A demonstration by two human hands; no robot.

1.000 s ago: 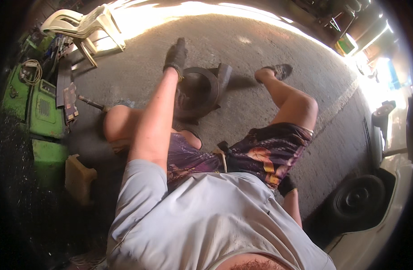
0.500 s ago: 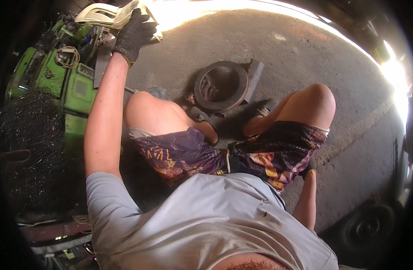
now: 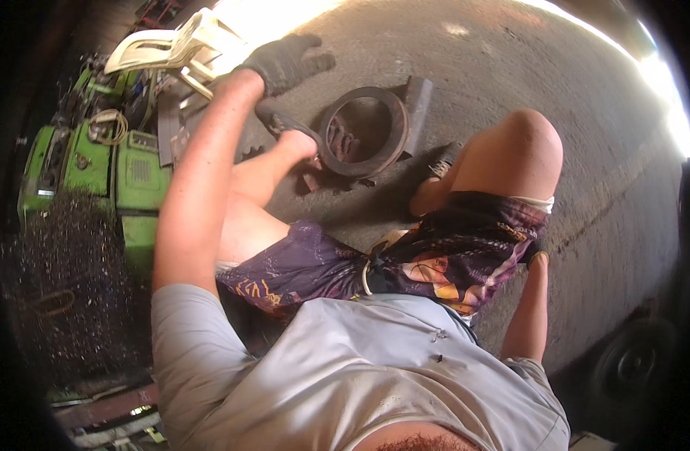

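The metal ring (image 3: 397, 124) lay on the floor ahead of me, between my two feet, and enclosed several small reddish-brown pieces (image 3: 346, 143) grouped toward the left part of its opening. A dark metal bar (image 3: 418, 105) was positioned just beside the right side of the ring; I could not tell whether the two were joined. A small reddish block (image 3: 309, 183) lay near the ring at its lower left. My hands were well apart. My left hand (image 3: 291, 64), in a dark glove, was extended forward above the floor, fingers spread and gripping nothing, with the left shoe (image 3: 276, 116) just below the wrist and the ring near it. My right hand (image 3: 535, 250), also gloved, was located beside my right thigh and mostly hidden by the shorts (image 3: 465, 248); I could not tell its grip. The floor (image 3: 600, 180) was rough grey concrete, brightly lit along the upper edge. A cream plastic chair (image 3: 176, 49) stood to the forward left. Green machinery (image 3: 89, 169), bearing a coiled cable (image 3: 108, 128), occupied the left side, with a mass of dark shavings (image 3: 67, 278) nearer to me. A dark wheel (image 3: 634, 361) was situated at the lower right.
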